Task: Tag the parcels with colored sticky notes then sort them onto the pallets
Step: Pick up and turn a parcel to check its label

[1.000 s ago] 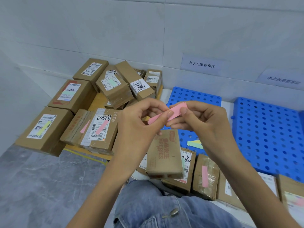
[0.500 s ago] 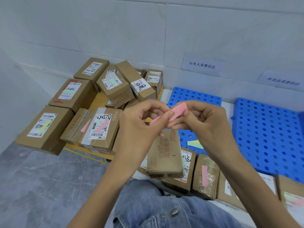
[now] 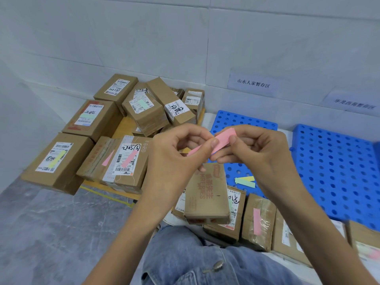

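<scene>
Tagged parcels (image 3: 123, 159) lie left. The left hand (image 3: 176, 161) pinches the pink note (image 3: 196, 150) by its free end, and the right hand (image 3: 259, 155) pinches the pad (image 3: 225, 136). Both hands have barely moved, so peeling looks unfinished. A bare-topped parcel (image 3: 205, 198) waits below, with pallets (image 3: 339, 171) to the right.

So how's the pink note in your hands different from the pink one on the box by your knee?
The held pink note is in the air, pinched by the left hand and right hand; the stuck pink note lies flat on a parcel. The held one slants; the stuck one stands upright. Both are pink strips.
</scene>
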`<state>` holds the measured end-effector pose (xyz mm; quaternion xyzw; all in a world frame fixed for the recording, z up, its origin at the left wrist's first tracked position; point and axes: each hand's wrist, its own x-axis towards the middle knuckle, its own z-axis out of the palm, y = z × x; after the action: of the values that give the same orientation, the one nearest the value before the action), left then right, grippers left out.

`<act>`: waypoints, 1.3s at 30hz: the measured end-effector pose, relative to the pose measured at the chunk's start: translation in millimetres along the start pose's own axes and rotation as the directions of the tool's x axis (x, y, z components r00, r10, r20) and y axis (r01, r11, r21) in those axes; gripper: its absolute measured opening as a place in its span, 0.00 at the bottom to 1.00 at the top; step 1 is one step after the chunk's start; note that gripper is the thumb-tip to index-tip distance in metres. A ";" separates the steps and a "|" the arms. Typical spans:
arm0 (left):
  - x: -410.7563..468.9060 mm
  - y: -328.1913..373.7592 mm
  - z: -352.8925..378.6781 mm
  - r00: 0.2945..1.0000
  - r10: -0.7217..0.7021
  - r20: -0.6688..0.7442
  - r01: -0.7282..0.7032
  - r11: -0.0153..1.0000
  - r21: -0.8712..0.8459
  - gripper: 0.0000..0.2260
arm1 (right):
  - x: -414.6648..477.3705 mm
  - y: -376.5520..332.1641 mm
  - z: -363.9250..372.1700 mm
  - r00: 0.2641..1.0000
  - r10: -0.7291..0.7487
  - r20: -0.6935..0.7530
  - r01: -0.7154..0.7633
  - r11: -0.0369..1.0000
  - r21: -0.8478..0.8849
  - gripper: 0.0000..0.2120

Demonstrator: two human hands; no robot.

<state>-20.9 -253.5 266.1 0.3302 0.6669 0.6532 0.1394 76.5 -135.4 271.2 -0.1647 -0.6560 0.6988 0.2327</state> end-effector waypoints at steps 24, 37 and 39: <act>1.7 1.9 -4.1 0.998 -0.064 0.014 0.065 0.995 -0.070 0.01 | -2.1 -4.4 -6.1 0.995 0.034 0.097 -0.035 0.999 0.007 0.11; 6.1 -21.6 18.2 0.839 0.541 0.061 -0.440 0.609 0.659 0.05 | -0.3 11.3 -1.6 0.990 0.127 0.063 -0.137 0.973 0.185 0.13; 8.4 -25.2 18.7 0.847 0.529 0.055 -0.436 0.631 0.642 0.05 | 0.2 13.1 -2.6 0.991 0.124 0.045 -0.131 0.974 0.184 0.14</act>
<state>-22.1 -231.9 241.9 0.4776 0.7411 0.4242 -0.2067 76.3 -133.5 258.0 -0.1722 -0.5795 0.7734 0.1908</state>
